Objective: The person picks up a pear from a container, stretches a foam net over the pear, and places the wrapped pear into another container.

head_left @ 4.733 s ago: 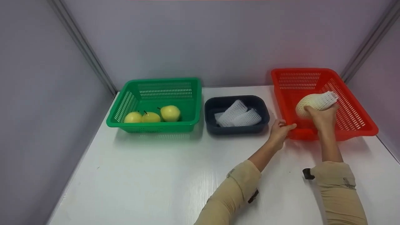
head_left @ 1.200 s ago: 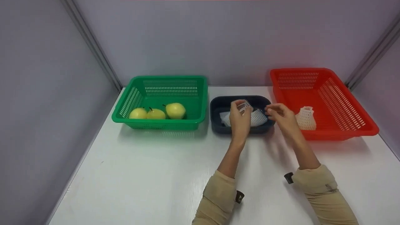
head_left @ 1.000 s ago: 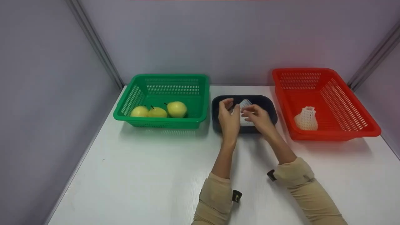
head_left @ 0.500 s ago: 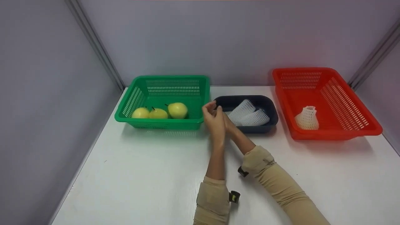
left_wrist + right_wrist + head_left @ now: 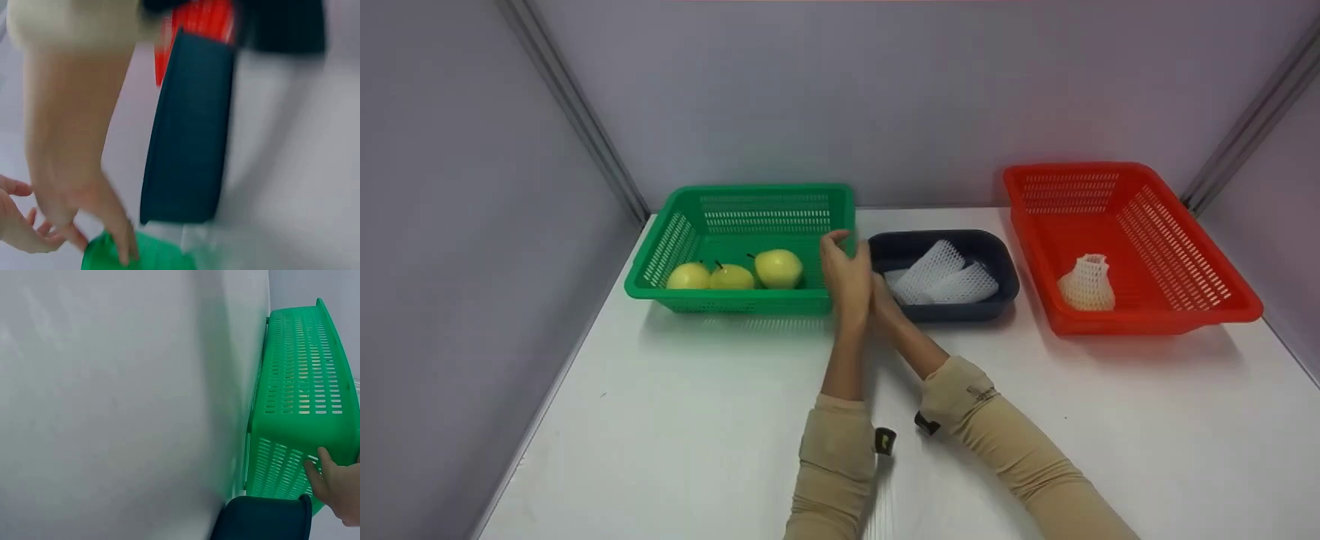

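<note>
My left hand [image 5: 844, 262] is upright at the right end of the green basket [image 5: 735, 304], fingers relaxed and holding nothing. In the blurred left wrist view its fingertips [image 5: 121, 247] reach the green basket's rim [image 5: 152, 256]. My right hand [image 5: 883, 296] sits just behind and right of the left hand, mostly hidden by it; its empty, loosely curled palm [image 5: 19, 228] shows in the left wrist view. Three yellow pears [image 5: 778, 268] lie in the green basket. White foam net sleeves [image 5: 941, 274] lie in the dark tray [image 5: 952, 311]. A pear wrapped in foam net [image 5: 1086, 283] stands in the red basket [image 5: 1147, 322].
The three containers stand in a row along the back of the white table [image 5: 697, 420], close to the grey wall. Grey panels close off the left and right sides. The right wrist view shows the green basket's side [image 5: 304, 382] and the dark tray's corner [image 5: 264, 520].
Both hands have moved left from over the dark tray to the green basket's right end. The foam net that the left hand was pinching lies back in the tray.
</note>
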`<state>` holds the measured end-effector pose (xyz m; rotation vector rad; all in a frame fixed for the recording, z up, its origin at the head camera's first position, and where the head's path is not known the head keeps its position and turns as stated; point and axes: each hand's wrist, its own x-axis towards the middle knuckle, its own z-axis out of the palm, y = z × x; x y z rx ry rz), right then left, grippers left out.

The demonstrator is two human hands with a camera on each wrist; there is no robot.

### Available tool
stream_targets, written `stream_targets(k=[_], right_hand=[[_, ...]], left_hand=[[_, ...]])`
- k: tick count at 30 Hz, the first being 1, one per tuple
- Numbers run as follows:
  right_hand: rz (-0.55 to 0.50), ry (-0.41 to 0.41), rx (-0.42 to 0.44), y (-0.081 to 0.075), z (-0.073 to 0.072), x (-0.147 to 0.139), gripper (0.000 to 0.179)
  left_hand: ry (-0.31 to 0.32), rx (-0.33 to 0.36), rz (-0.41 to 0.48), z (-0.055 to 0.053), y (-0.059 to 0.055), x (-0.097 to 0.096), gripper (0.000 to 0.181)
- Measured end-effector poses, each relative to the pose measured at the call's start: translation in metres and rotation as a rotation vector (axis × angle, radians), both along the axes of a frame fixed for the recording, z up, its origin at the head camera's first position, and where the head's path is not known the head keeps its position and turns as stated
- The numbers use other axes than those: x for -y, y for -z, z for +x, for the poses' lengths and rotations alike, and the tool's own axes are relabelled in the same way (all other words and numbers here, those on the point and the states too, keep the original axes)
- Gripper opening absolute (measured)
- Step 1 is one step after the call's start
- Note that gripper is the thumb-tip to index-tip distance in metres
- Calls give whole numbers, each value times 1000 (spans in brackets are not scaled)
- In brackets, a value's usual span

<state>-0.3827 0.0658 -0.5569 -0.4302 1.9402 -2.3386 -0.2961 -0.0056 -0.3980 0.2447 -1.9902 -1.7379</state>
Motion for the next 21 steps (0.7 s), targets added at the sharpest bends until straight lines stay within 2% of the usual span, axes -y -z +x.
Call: stream_targets(k=[1, 2, 3, 5, 6, 7, 10, 12, 14, 16, 18, 19, 21], right_hand=[[50, 9, 19, -25, 17, 6, 30], [57, -4, 28, -48, 33, 10, 29], [26, -11, 81, -51, 33, 14, 30], [-6, -7, 162, -78, 53, 20, 35], [-31, -17, 190, -85, 58, 22, 37], [-3, 4, 223, -95, 64, 23, 40], [36, 14, 249, -104, 68, 23, 43], [24, 6, 271, -106, 68, 22, 44], [18, -7, 281, -106, 68, 20, 44], [1, -13, 288, -105, 67, 20, 45], [-11, -23, 288, -103, 68, 20, 45], [-20, -26, 289, -102, 67, 20, 46], [-36, -31, 295, -101, 67, 20, 45]], left_hand=[[-6, 48, -75, -5, -1, 7, 26], [-6, 87, -139, -10, -3, 14, 27], [-7, 129, -202, -16, -3, 22, 27], [-17, 209, -324, -28, -2, 36, 27], [-28, 247, -389, -34, -1, 43, 29], [-44, 279, -452, -40, 0, 50, 32], [-107, 373, -626, -57, 6, 68, 44], [-146, 430, -727, -66, 9, 78, 54], [-154, 502, -835, -72, 12, 86, 60], [-128, 588, -966, -76, 15, 94, 62], [-55, 674, -1129, -78, 18, 101, 57], [-19, 707, -1179, -78, 20, 103, 57], [45, 760, -1219, -79, 23, 107, 56]])
